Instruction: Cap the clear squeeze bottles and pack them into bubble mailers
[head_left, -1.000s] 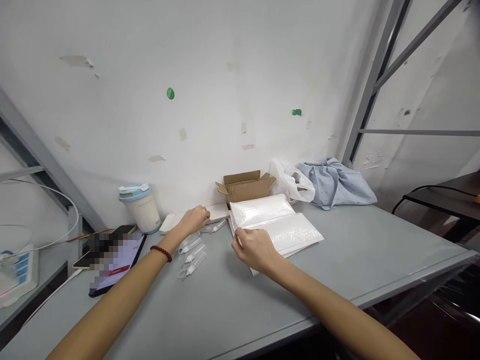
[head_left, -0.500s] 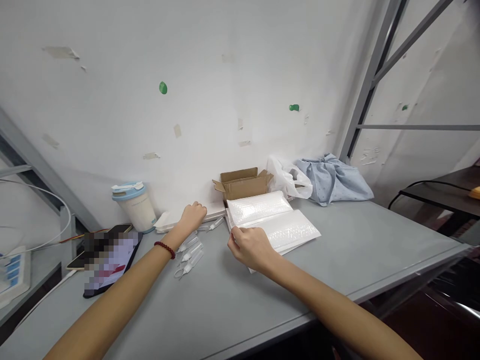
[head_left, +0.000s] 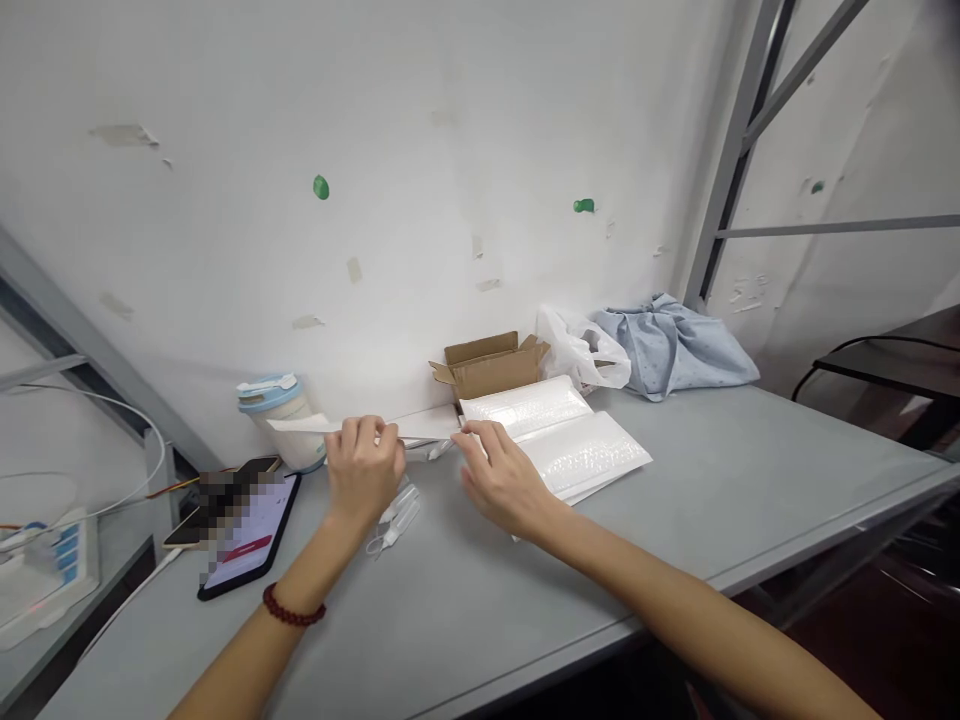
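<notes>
My left hand (head_left: 366,465) is closed around the near edge of a flat white paper piece (head_left: 296,426), raised a little off the table and spanning left and right of the fingers. My right hand (head_left: 506,478) is at the paper's right end, its fingertips at or near the edge, thumb and forefinger apart. Whether it touches the paper I cannot tell. Below my left hand lie several small clear plastic dropper bottles (head_left: 401,522), partly hidden by that hand. White bubble mailers (head_left: 592,455) are stacked just beyond my right hand.
An open cardboard box (head_left: 495,372), a white plastic bag (head_left: 581,350) and a light blue cloth bundle (head_left: 675,350) stand along the wall. On the left are a blue-lidded cup (head_left: 281,405), a phone (head_left: 259,545), another dark device (head_left: 217,505) and a power strip (head_left: 56,575).
My left hand has lifted the white paper piece from beside the wall and drawn it nearer. My right hand's fingers have spread from a pinch, beside the paper's right end.
</notes>
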